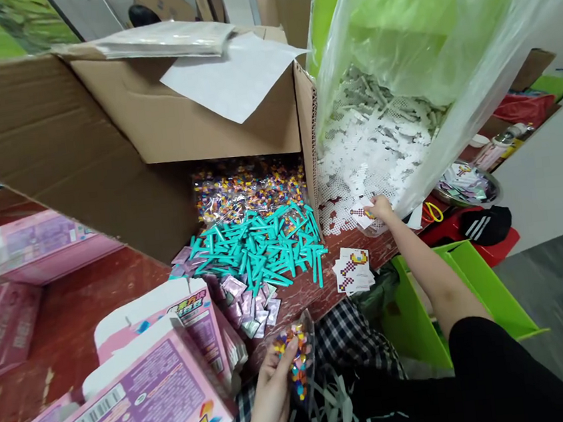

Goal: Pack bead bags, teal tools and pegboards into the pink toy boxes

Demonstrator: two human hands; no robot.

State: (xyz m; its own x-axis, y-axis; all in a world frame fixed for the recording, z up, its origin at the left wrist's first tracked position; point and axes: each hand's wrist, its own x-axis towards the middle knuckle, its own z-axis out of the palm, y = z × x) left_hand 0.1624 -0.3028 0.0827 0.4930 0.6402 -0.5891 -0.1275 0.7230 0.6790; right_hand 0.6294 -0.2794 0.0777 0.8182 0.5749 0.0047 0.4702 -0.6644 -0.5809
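My left hand (270, 393) is low by my lap, closed round a clear packet of coloured beads (297, 357). My right hand (379, 209) reaches out to the mouth of a large clear plastic bag (444, 39) full of white pegboards (371, 154), its fingers pinched on a small printed card (362, 213). A little stack of pattern cards (352, 269) lies on the red table edge just below that hand. A heap of teal tweezers (260, 247) lies between the two hands.
An open cardboard box (177, 128) on its side holds bead packets (249, 187). Pink product boxes (150, 399) stand at the lower left, with more at the far left. Small silvery sachets (243, 302) sit by the tweezers. A green bin (476, 291) stands at the right.
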